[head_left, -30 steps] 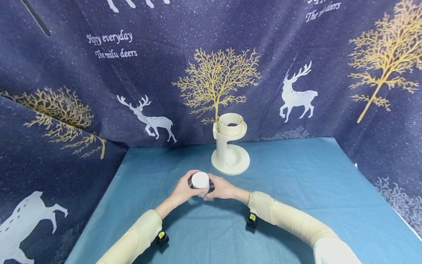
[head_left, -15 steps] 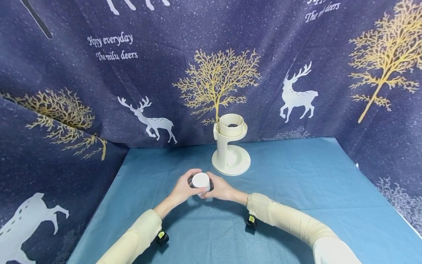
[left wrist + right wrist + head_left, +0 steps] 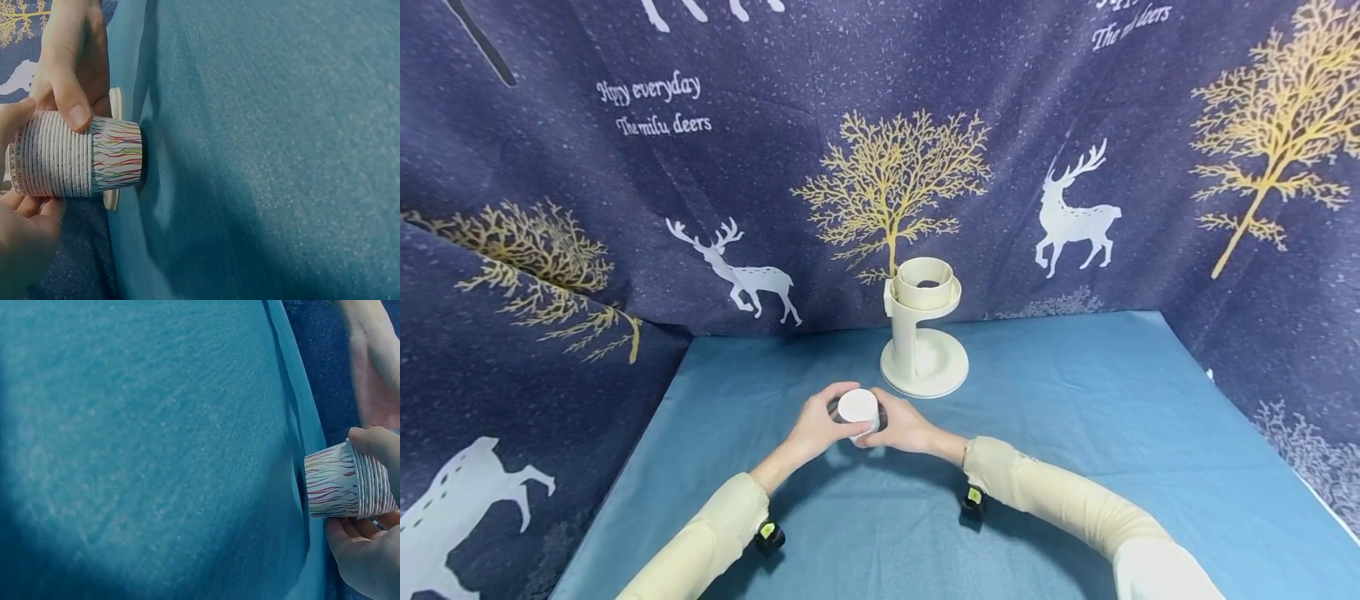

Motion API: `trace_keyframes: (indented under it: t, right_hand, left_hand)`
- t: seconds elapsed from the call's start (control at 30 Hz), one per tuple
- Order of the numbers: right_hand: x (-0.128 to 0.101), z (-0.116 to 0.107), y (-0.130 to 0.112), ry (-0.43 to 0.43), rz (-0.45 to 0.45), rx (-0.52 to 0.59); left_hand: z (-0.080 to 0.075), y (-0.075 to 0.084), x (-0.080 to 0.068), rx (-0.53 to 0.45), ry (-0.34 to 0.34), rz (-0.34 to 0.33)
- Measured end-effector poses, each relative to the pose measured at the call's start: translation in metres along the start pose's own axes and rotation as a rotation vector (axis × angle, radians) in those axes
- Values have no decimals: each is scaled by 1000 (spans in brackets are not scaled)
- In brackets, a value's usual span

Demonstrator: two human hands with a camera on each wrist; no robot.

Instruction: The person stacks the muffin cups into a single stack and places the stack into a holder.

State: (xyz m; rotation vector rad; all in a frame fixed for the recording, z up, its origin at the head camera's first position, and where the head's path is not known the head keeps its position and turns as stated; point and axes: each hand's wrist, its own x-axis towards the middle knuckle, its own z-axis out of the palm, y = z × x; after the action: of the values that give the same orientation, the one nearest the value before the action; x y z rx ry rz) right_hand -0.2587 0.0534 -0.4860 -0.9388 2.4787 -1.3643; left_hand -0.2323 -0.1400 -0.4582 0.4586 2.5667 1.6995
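You are holding a stack of paper cups [image 3: 858, 412] between both hands, just above the blue surface [image 3: 1075, 433] and in front of the cream-coloured stand [image 3: 923, 337]. Your left hand [image 3: 815, 427] is curling round the stack from its left side, and your right hand [image 3: 904, 426] is gripping it from the right, so the stack is sitting directly between the two palms, neither hand nearer than the other. The stack's long axis is running up and down, its wide white end facing you and the striped narrow end [image 3: 116, 164] pointing at the surface, close to it; whether it is touching cannot be told. In the left wrist view a thumb [image 3: 70, 100] is pressing on the ribbed rims. The stand is rising just beyond your hands, apart from them.
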Motion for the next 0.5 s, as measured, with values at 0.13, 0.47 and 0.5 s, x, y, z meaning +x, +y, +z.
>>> trace_keyframes:
  t: [0.13,0.47,0.5]
  right_hand:
    - [-1,-2,-2,4,7,7]
    - [-5,-10,-3,35,15,27]
    - [-6,-11,-3,38,13,30]
  left_hand:
    - [1,2,1,12,-1,2]
    - [7,5,5,30,-1,29]
    - [8,6,6,30,-3,27]
